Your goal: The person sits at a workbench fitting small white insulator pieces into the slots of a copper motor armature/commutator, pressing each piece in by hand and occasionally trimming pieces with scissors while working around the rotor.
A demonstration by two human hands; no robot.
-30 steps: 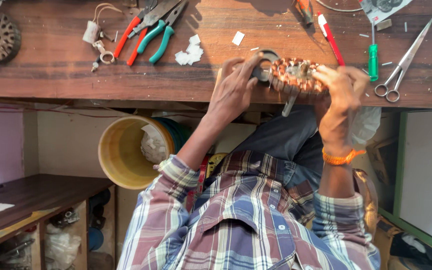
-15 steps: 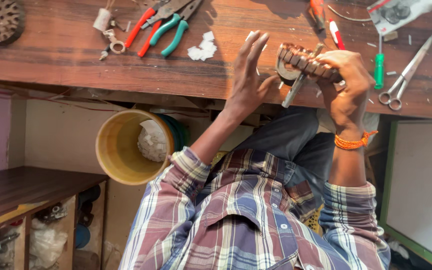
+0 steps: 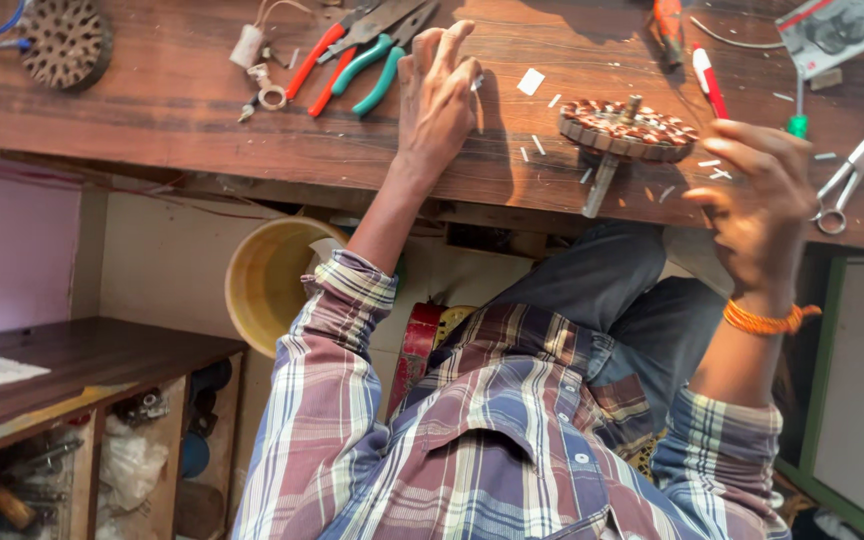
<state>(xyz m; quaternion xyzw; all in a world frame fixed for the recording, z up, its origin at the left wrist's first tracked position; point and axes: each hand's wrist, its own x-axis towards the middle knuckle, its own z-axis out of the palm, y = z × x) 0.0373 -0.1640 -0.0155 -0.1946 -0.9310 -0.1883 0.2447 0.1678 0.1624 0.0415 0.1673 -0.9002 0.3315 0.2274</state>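
Observation:
A round motor stator with copper windings and a metal shaft lies on the wooden workbench, its shaft poking over the front edge. My left hand rests on the bench left of it with fingers spread, its fingertips beside a small white slip and close to the teal-handled pliers. My right hand, an orange band at the wrist, hovers open just right of the stator without touching it.
Red-handled pliers, a red and white pen, a green-handled screwdriver and scissors lie on the bench. A round perforated disc sits at far left. A yellow bucket stands under the bench, with a wooden shelf at lower left.
Both hands held the stator up a moment ago; it now lies on the bench. My left hand moved left onto the bench top, and my right hand let go and drew back.

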